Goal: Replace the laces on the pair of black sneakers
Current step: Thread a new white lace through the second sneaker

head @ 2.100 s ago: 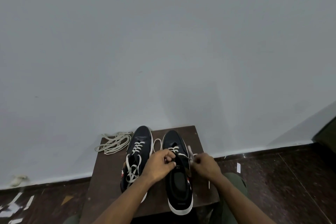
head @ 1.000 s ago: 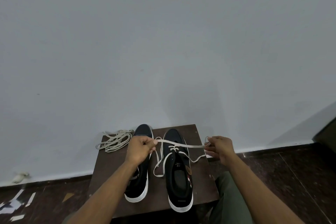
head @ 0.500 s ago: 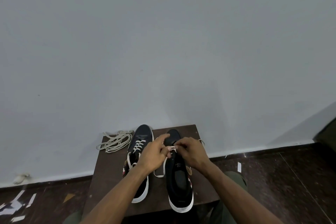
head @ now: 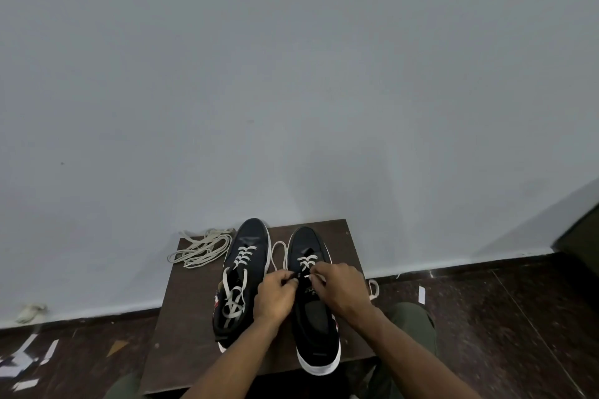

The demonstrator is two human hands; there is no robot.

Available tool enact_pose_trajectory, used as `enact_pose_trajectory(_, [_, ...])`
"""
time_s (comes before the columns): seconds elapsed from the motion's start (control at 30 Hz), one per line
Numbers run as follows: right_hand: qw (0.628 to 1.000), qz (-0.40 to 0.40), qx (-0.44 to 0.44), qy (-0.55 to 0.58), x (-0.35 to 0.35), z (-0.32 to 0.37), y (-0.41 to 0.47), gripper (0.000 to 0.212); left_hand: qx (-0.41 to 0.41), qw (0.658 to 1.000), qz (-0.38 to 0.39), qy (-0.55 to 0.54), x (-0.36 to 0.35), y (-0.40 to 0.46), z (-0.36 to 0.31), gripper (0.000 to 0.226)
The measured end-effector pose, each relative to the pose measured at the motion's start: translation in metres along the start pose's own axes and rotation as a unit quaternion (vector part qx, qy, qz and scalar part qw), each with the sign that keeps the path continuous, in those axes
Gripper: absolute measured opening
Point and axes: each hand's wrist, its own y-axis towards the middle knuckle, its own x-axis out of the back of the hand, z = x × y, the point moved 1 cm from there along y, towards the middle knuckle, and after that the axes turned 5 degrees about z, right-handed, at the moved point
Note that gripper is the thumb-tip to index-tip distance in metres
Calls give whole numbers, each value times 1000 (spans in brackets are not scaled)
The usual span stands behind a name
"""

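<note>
At about nine o'clock on the dark wooden table, near its far left corner, a loose bundle of pale laces lies in a heap, partly hanging over the edge. Just to its right stands the left black sneaker, toe pointing to twelve o'clock, already threaded with a white lace whose ends cross loosely over the open tongue. Beside it, the left hand has its fingers curled, pinching the white lace at the inner eyelets of the right black sneaker. That sneaker sits parallel to the first, near the table's centre, laced only across the two farthest rows. The right hand rests over its throat, fingers bent and grasping the other lace end. A slack loop of lace lies between the two shoes, and another hangs off the table edge at three o'clock.
</note>
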Motion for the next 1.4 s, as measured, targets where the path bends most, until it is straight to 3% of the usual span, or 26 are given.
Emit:
enact_pose_trajectory(0.23, [999,-1,-37,19,-4,9,6,21,46,991,31,-119,-1,3,1,18])
enact_pose_trajectory(0.83, [993,-19,-78,83,-19,14,4,20,52,988,39,-138,4,-6,-8,16])
enact_pose_trajectory(0.93, [993,4,-80,82,-18,18,6,21,71,978,53,-188,6,-9,-12,10])
enact_pose_trajectory(1.03, [993,6,-79,93,-16,19,7,21,105,959,73,-255,12,-7,-21,19])
enact_pose_trajectory(1.17, [991,16,-56,120,-12,15,4,20,103,974,62,-193,13,4,-30,15])
enact_pose_trajectory(1.27, [993,-16,-16,114,-9,4,-2,27,53,986,36,-155,23,10,-48,21])
enact_pose_trajectory(1.33, [997,-50,19,57,-9,-8,-6,35,39,964,10,-262,43,18,-71,22])
enact_pose_trajectory(1.4, [999,-37,29,16,-8,-15,-14,34,37,887,-5,-461,73,25,-98,21])
